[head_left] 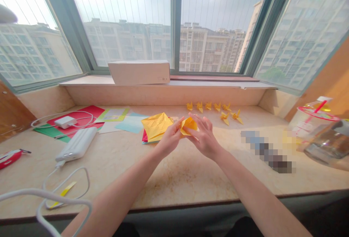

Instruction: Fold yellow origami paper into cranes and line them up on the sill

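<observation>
My left hand (170, 137) and my right hand (204, 135) are raised close together above the marble counter (185, 182). Their fingertips pinch a small folded yellow paper (189, 125) between them. Just behind my left hand lies a larger folded yellow paper (156, 126), on a red sheet (144, 137); I cannot tell whether it joins the pinched piece. Beyond my right hand stand several small yellow origami cranes (208, 106) in a row, with two more cranes (236, 116) nearer.
Left of my hands lie coloured paper sheets (77, 120), a white charger (65, 122), a white power bank (76, 143) with its cable (67, 186), and a red pouch (9, 159). A plastic cup (313, 124) and a glass jar (327, 144) stand at right. A cardboard box (139, 72) sits on the windowsill.
</observation>
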`<action>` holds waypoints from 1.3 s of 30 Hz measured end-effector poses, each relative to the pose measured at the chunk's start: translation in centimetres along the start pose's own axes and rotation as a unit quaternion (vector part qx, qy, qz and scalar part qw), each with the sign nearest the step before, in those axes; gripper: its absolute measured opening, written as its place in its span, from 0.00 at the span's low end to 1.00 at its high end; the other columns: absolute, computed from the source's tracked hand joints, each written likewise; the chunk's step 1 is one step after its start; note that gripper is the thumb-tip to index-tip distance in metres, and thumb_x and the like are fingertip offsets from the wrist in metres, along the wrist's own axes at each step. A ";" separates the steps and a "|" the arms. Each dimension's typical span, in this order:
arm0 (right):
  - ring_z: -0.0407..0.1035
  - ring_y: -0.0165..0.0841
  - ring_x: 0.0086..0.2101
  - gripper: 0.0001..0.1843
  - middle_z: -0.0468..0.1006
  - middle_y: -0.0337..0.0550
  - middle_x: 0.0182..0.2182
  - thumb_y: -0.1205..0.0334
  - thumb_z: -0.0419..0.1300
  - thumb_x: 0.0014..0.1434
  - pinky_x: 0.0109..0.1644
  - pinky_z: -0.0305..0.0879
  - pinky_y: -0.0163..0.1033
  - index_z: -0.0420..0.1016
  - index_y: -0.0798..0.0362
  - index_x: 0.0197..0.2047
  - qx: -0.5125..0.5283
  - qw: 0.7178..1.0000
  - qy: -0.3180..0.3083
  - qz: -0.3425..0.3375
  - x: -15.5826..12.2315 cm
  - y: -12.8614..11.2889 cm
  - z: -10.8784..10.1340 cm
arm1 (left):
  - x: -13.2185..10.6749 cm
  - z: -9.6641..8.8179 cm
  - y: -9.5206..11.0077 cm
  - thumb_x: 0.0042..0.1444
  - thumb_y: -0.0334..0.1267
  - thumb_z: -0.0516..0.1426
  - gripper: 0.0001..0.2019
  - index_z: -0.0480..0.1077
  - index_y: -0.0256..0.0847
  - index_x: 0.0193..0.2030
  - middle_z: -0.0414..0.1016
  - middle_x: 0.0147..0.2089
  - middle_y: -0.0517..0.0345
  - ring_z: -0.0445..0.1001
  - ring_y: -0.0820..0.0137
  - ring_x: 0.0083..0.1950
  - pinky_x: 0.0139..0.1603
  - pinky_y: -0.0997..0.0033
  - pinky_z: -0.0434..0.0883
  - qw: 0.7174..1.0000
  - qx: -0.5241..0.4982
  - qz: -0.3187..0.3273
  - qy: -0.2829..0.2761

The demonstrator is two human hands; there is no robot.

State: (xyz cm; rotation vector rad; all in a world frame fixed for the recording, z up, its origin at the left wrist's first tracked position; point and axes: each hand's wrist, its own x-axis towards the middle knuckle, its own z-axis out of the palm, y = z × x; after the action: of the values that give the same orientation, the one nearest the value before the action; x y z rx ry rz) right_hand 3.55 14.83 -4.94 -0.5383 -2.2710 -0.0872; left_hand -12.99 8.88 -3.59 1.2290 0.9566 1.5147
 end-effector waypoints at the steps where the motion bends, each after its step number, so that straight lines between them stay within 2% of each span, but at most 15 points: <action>1: 0.53 0.48 0.65 0.16 0.56 0.45 0.68 0.58 0.58 0.64 0.65 0.43 0.63 0.74 0.37 0.55 -0.010 1.000 -0.004 0.000 0.0 -0.1 0.0 | 0.0 -0.1 0.0 0.53 0.36 0.64 0.27 0.69 0.43 0.60 0.74 0.57 0.50 0.69 0.56 0.61 0.59 0.59 0.68 1.000 -0.003 -0.004 0.000; 6: 0.51 0.46 0.66 0.17 0.52 0.49 0.69 0.57 0.55 0.66 0.66 0.41 0.62 0.72 0.39 0.57 -0.058 0.998 -0.012 -0.002 0.1 -0.1 -0.4 | -0.5 -0.1 0.3 0.49 0.34 0.66 0.37 0.61 0.46 0.66 0.66 0.65 0.48 0.65 0.53 0.63 0.58 0.54 0.68 0.998 -0.033 -0.025 -0.043; 10: 0.48 0.45 0.67 0.18 0.49 0.49 0.70 0.57 0.55 0.66 0.67 0.40 0.61 0.70 0.39 0.58 -0.084 0.996 -0.030 -0.014 0.0 -0.1 -0.7 | -0.7 -0.1 0.6 0.57 0.49 0.60 0.31 0.60 0.47 0.66 0.63 0.67 0.46 0.67 0.51 0.62 0.53 0.51 0.72 0.993 -0.096 -0.043 -0.048; 13: 0.46 0.45 0.67 0.18 0.47 0.48 0.71 0.58 0.55 0.66 0.67 0.39 0.61 0.71 0.39 0.58 -0.086 0.995 -0.048 -0.020 0.0 -0.1 -0.7 | -0.5 0.1 0.8 0.61 0.57 0.53 0.29 0.61 0.45 0.65 0.69 0.62 0.45 0.71 0.55 0.58 0.51 0.53 0.73 0.988 -0.136 -0.075 -0.016; 16: 0.44 0.46 0.68 0.22 0.44 0.46 0.72 0.65 0.55 0.64 0.67 0.39 0.62 0.70 0.38 0.59 -0.063 0.996 -0.065 -0.014 0.0 -0.1 -0.6 | -0.2 0.3 0.6 0.61 0.53 0.55 0.25 0.68 0.40 0.59 0.75 0.55 0.46 0.73 0.59 0.56 0.54 0.59 0.72 0.990 -0.119 -0.073 -0.009; 20: 0.41 0.46 0.69 0.29 0.40 0.43 0.72 0.75 0.52 0.59 0.67 0.37 0.62 0.70 0.39 0.59 0.001 0.997 -0.078 0.004 -0.2 -0.1 -0.3 | -0.2 0.6 0.4 0.58 0.45 0.61 0.20 0.71 0.38 0.54 0.76 0.53 0.48 0.74 0.61 0.55 0.56 0.62 0.70 0.992 -0.104 -0.054 -0.042; 24: 0.39 0.43 0.69 0.27 0.40 0.42 0.72 0.75 0.48 0.60 0.68 0.35 0.62 0.73 0.44 0.56 0.073 0.995 -0.059 0.036 -0.2 0.0 -0.1 | -0.4 0.6 0.5 0.57 0.41 0.63 0.21 0.69 0.41 0.57 0.76 0.54 0.49 0.76 0.62 0.53 0.58 0.56 0.70 0.991 -0.107 -0.077 -0.034; 30: 0.42 0.39 0.69 0.25 0.48 0.44 0.71 0.69 0.46 0.65 0.69 0.35 0.61 0.62 0.43 0.63 0.167 0.982 0.013 0.092 0.0 0.2 -0.2 | -0.4 0.3 0.8 0.57 0.39 0.63 0.22 0.67 0.41 0.58 0.77 0.52 0.48 0.75 0.62 0.55 0.61 0.53 0.67 0.992 -0.105 -0.067 -0.026; 33: 0.45 0.40 0.68 0.24 0.51 0.46 0.70 0.62 0.51 0.66 0.70 0.40 0.58 0.58 0.42 0.64 0.234 0.962 0.057 0.131 0.2 0.3 -0.1 | -0.5 0.4 0.7 0.55 0.38 0.64 0.26 0.65 0.41 0.60 0.77 0.52 0.47 0.75 0.61 0.54 0.61 0.52 0.67 0.992 -0.097 -0.063 -0.040; 35: 0.52 0.41 0.66 0.27 0.54 0.47 0.68 0.59 0.54 0.65 0.68 0.48 0.56 0.55 0.41 0.66 0.306 0.936 0.071 0.159 0.2 0.4 0.3 | -0.5 0.6 0.6 0.55 0.38 0.65 0.27 0.65 0.42 0.61 0.77 0.52 0.48 0.75 0.60 0.55 0.61 0.52 0.67 0.992 -0.090 -0.060 -0.059; 39: 0.68 0.40 0.55 0.36 0.58 0.50 0.66 0.56 0.59 0.62 0.60 0.64 0.54 0.47 0.38 0.68 0.464 0.851 0.088 0.230 0.5 0.3 1.0 | -0.6 0.8 0.6 0.56 0.40 0.63 0.22 0.68 0.42 0.57 0.76 0.54 0.49 0.73 0.59 0.57 0.60 0.54 0.67 0.992 -0.072 -0.046 -0.091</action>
State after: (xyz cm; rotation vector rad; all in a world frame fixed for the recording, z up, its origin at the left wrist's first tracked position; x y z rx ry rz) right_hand 2.68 15.55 -5.31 -0.4815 -1.6643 1.0972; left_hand -12.25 8.21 -3.03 1.1804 0.7595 1.3488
